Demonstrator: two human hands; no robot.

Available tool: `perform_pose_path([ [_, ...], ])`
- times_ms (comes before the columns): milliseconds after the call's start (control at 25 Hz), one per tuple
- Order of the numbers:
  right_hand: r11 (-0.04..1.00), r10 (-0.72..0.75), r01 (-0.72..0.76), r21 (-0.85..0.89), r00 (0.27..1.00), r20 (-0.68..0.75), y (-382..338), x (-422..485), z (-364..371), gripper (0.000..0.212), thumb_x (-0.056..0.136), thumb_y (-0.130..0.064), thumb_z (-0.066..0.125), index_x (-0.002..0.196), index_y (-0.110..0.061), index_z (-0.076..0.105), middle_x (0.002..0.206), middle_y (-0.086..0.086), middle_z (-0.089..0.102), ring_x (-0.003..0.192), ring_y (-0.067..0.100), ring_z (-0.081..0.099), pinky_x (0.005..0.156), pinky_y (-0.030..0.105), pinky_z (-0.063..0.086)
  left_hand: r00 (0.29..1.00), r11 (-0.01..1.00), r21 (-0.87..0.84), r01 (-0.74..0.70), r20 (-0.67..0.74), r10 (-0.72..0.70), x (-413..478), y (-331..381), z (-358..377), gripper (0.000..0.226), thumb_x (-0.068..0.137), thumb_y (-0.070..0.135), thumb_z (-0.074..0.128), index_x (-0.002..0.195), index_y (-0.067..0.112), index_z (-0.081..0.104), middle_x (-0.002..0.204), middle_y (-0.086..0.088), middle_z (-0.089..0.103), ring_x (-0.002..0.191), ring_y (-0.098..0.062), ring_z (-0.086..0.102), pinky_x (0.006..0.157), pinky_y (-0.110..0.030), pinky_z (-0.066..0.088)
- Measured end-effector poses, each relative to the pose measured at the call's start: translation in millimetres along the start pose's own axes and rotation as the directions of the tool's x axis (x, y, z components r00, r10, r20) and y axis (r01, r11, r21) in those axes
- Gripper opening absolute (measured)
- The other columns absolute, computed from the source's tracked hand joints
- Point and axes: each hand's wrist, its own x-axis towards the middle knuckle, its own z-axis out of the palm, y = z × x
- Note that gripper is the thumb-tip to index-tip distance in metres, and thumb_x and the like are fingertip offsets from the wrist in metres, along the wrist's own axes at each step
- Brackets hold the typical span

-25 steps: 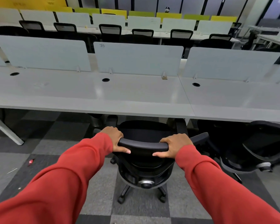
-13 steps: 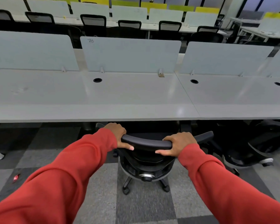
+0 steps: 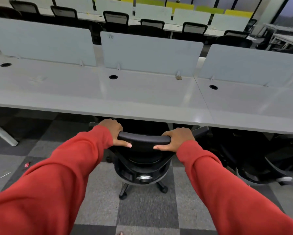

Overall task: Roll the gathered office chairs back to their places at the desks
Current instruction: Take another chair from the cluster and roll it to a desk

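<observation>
A black office chair stands in front of me, its seat tucked under the front edge of the long grey desk. My left hand grips the left end of the chair's curved top rail, thumb along its near side. My right hand grips the right end of the same rail. Both arms wear red sleeves. The chair's wheeled base and round grey hub show below the backrest; the seat is mostly hidden under the desk.
A second black chair sits at the right, partly under the neighbouring desk. Pale divider panels line the desk's far side. Several more chairs and desks fill the rows behind. A white desk leg stands left. Grey checkered carpet lies underfoot.
The chair has rolled forward, so its seat and armrests have gone further under the desk. I have come closer to the desk. Both hands keep their grip on the top rail.
</observation>
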Motion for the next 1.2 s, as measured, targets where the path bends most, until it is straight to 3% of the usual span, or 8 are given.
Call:
perform_pose_path([
  [80, 1.0, -0.011, 0.011, -0.016, 1.0, -0.008, -5, 10, -4, 0.079, 0.064, -0.098, 0.033, 0.109, -0.042, 0.065, 0.074, -0.008, 0.064, 0.073, 0.017, 0.056, 0.066, 0.031, 0.034, 0.999, 1.0, -0.019, -0.001, -0.039, 0.0, 2, -15, 1, 0.101, 0.041, 0.106, 0.012, 0.071, 0.021, 0.059, 0.061, 0.006, 0.054, 0.062, -0.019, 0.056, 0.065, -0.032, 0.047],
  [320, 0.999, 0.03, -0.027, 0.043, 0.998, -0.058, 3, 19, 6, 0.08, 0.062, -0.099, 0.029, 0.105, -0.041, 0.064, 0.078, -0.009, 0.066, 0.081, 0.019, 0.062, 0.07, 0.032, 0.042, 0.996, 0.999, -0.022, -0.044, -0.082, 0.042, 26, -26, -4, 0.104, 0.038, 0.106, 0.008, 0.07, 0.021, 0.06, 0.058, 0.004, 0.055, 0.058, -0.018, 0.053, 0.059, -0.028, 0.041],
  [480, 0.997, 0.045, -0.043, 0.057, 0.998, -0.041, 21, 34, 2, 0.077, 0.063, -0.097, 0.035, 0.1, -0.036, 0.065, 0.078, -0.011, 0.066, 0.08, 0.017, 0.063, 0.075, 0.031, 0.049, 0.996, 0.999, -0.02, -0.031, -0.08, 0.03, 45, -27, 0, 0.1, 0.044, 0.104, 0.016, 0.074, 0.02, 0.061, 0.06, 0.003, 0.055, 0.06, -0.019, 0.055, 0.061, -0.029, 0.044],
  [720, 0.998, -0.001, 0.004, 0.07, 0.999, -0.042, 13, 81, -1, 0.079, 0.061, -0.098, 0.032, 0.095, -0.036, 0.067, 0.069, -0.01, 0.063, 0.07, 0.015, 0.06, 0.065, 0.028, 0.045, 0.993, 1.0, -0.017, -0.003, -0.118, 0.001, 61, -67, 5, 0.105, 0.037, 0.106, 0.001, 0.07, 0.024, 0.058, 0.062, 0.005, 0.056, 0.062, -0.018, 0.055, 0.065, -0.03, 0.047],
  [880, 0.998, -0.023, 0.024, 0.053, 1.0, -0.009, -7, 105, 0, 0.081, 0.063, -0.098, 0.028, 0.098, -0.035, 0.065, 0.066, -0.007, 0.061, 0.066, 0.017, 0.059, 0.065, 0.029, 0.048, 0.996, 1.0, -0.021, 0.001, -0.093, -0.002, 62, -96, 12, 0.096, 0.04, 0.106, 0.004, 0.066, 0.027, 0.052, 0.06, 0.008, 0.053, 0.058, -0.014, 0.05, 0.059, -0.028, 0.039],
  [1000, 0.999, -0.023, 0.021, 0.039, 0.999, 0.035, -12, 111, -2, 0.082, 0.064, -0.097, 0.031, 0.102, -0.032, 0.064, 0.064, -0.007, 0.058, 0.067, 0.018, 0.059, 0.062, 0.028, 0.041, 0.994, 0.999, -0.032, -0.002, -0.112, -0.002, 65, -105, 20, 0.096, 0.042, 0.106, 0.008, 0.07, 0.028, 0.056, 0.064, 0.007, 0.058, 0.062, -0.016, 0.056, 0.061, -0.029, 0.044],
  [1200, 0.999, -0.03, 0.028, 0.033, 0.998, 0.05, -2, 104, 0, 0.083, 0.064, -0.096, 0.033, 0.103, -0.029, 0.064, 0.07, -0.004, 0.06, 0.074, 0.021, 0.06, 0.066, 0.03, 0.042, 0.993, 0.999, -0.024, -0.037, -0.112, 0.034, 72, -97, 18, 0.1, 0.044, 0.105, 0.011, 0.079, 0.026, 0.062, 0.068, 0.006, 0.062, 0.065, -0.017, 0.059, 0.063, -0.029, 0.046],
])
